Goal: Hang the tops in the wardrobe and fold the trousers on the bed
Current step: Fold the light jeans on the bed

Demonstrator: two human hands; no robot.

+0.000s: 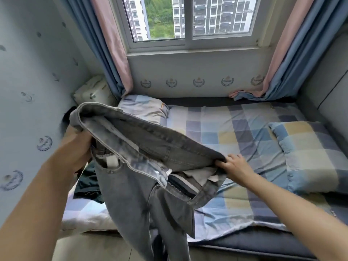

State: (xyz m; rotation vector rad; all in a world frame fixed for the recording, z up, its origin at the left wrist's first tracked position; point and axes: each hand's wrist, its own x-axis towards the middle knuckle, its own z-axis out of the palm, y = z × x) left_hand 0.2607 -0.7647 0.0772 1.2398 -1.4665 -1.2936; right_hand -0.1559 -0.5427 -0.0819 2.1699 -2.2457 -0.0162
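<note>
A pair of grey jeans [143, 189] hangs above the near left part of the bed [235, 200], waistband stretched open, fly unzipped, legs dangling toward the floor. My left hand [79, 147] grips the left end of the waistband, partly hidden by the denim. My right hand [233, 166] pinches the right end of the waistband. A dark green garment [88, 185] lies crumpled on the bed under the jeans, mostly hidden.
The bed carries a checked blue and yellow sheet, a checked pillow [310, 157] at right and a smaller cushion [145, 110] by the window wall. Curtains [113, 53] hang at both sides of the window. A grey padded headboard [327, 91] stands at right.
</note>
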